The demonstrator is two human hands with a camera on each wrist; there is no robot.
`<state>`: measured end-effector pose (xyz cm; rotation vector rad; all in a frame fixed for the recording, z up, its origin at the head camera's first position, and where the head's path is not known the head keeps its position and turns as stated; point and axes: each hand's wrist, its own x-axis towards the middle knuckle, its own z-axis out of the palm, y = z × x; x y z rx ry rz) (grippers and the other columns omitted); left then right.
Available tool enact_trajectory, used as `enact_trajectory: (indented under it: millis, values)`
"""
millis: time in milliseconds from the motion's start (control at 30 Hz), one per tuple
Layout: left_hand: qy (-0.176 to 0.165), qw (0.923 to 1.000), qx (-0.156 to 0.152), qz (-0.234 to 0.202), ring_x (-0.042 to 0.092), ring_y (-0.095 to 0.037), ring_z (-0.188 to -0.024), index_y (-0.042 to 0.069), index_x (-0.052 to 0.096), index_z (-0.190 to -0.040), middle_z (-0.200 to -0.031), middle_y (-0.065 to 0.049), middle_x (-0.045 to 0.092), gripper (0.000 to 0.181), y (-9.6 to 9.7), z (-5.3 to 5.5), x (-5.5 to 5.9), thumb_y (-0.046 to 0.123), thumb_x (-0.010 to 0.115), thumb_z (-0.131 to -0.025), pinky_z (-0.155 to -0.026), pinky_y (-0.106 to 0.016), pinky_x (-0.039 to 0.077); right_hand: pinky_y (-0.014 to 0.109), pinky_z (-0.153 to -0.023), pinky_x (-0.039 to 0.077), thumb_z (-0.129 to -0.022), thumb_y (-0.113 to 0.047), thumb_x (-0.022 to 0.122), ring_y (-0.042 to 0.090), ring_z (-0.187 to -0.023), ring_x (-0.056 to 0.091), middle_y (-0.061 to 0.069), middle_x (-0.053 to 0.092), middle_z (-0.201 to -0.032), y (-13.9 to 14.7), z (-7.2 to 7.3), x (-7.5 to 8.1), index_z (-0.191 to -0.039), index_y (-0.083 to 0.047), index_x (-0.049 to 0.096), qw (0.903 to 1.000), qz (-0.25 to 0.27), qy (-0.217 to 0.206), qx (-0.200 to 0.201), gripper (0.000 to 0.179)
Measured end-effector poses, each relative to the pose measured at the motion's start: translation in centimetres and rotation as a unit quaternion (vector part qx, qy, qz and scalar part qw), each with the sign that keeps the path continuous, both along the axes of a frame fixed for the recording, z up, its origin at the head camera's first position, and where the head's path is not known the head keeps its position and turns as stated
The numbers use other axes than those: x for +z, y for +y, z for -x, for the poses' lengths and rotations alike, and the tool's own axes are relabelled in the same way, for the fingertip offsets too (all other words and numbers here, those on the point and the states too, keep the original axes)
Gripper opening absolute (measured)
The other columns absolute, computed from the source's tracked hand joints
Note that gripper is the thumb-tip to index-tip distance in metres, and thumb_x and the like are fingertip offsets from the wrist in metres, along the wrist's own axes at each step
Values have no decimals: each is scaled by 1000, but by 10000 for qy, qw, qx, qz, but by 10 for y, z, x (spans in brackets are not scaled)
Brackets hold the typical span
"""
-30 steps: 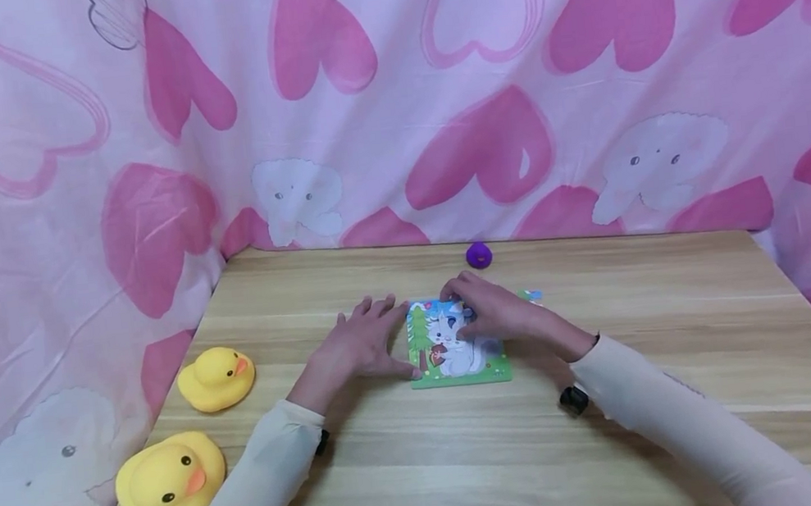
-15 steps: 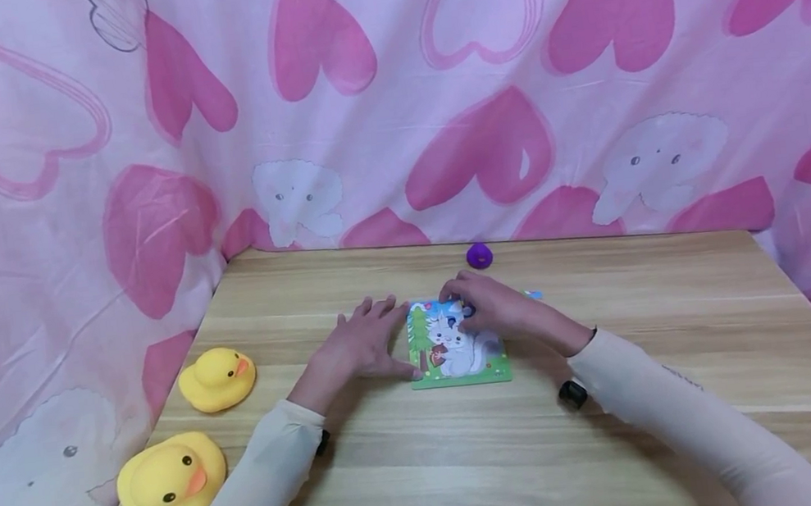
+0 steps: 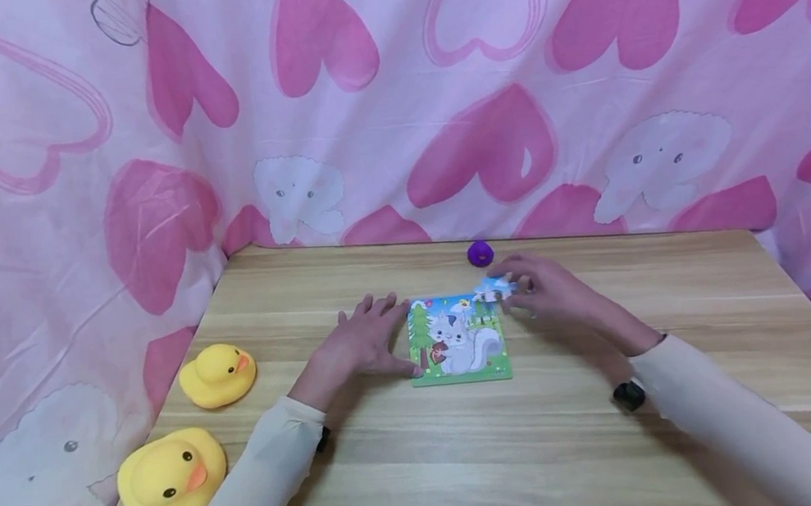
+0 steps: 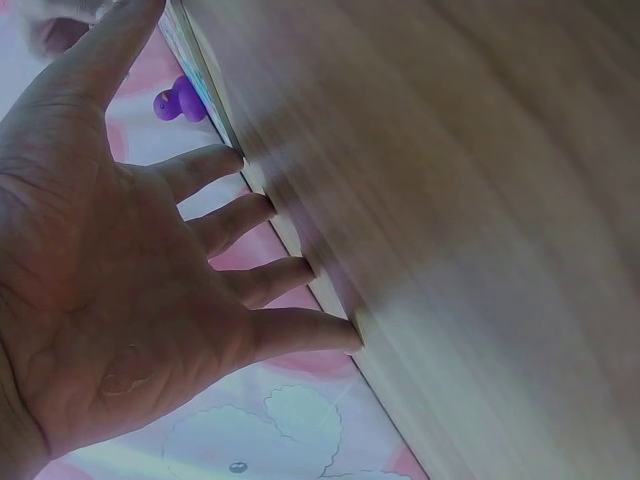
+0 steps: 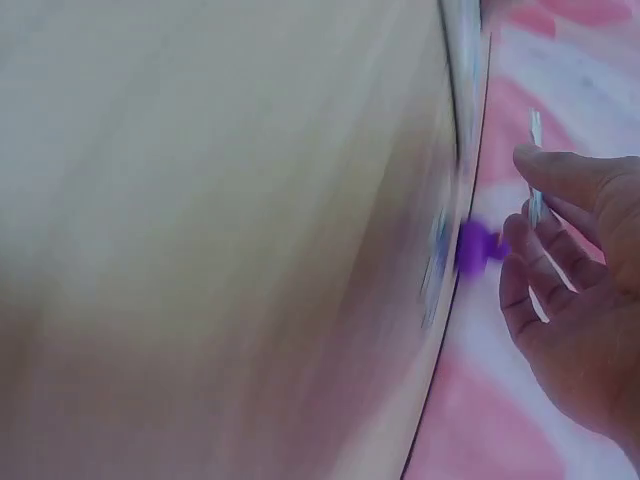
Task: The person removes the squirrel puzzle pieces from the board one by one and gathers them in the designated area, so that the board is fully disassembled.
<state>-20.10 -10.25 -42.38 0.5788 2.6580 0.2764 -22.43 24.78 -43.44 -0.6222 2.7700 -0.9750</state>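
With my right hand (image 3: 554,291), I am pinching a puzzle piece (image 3: 492,287) by the upper right corner of the squirrel puzzle (image 3: 456,351), which is lying just below the head view's centre. My left hand (image 3: 364,341), fingers spread, is touching its left side.

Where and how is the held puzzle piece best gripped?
Probably a light pinch at the right end of the held puzzle piece, from the right, as the right hand does: it is thin and flat, and its left part overlaps the squirrel puzzle in the head view.
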Motion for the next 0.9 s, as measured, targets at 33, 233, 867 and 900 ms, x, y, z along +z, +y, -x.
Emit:
enact_trajectory:
  millis: [33, 233, 867, 900]
  values:
    - [-5, 10000, 1, 16, 9, -42, -166, 29, 26, -170, -180, -5, 18, 118, 0, 0, 0, 72, 83, -76, -125, -79, 16, 41, -91, 63, -96, -12, 78, 25, -115, 66, 1, 63, -136, 9, -1, -1, -142, -24, 65, 10000, -25, 32, -42, 49]
    - [6, 10000, -12, 45, 9, -41, -167, 29, 24, -170, -180, -4, 16, 119, -1, 0, -1, 73, 82, -76, -125, -79, 16, 37, -90, 60, -99, -13, 74, 26, -111, 65, 3, 62, -135, 60, -12, -8, -142, -23, 65, 9992, -188, 37, -356, 46]
    - [25, 10000, 38, 62, 8, -42, -167, 30, 22, -170, -180, -4, 16, 120, -1, 1, -1, 74, 82, -75, -125, -79, 15, 23, -83, 56, -94, -6, 78, 25, -103, 64, 11, 64, -124, 100, -19, -7, -137, -10, 69, 9982, -507, -293, -144, 44]
    - [23, 10000, 48, 58, 8, -42, -167, 31, 22, -170, -180, -3, 16, 120, -1, 1, -1, 74, 82, -75, -125, -79, 15, 22, -82, 56, -94, -6, 78, 25, -103, 63, 11, 64, -125, 100, -19, -7, -138, -10, 69, 9980, -544, -285, -131, 45]
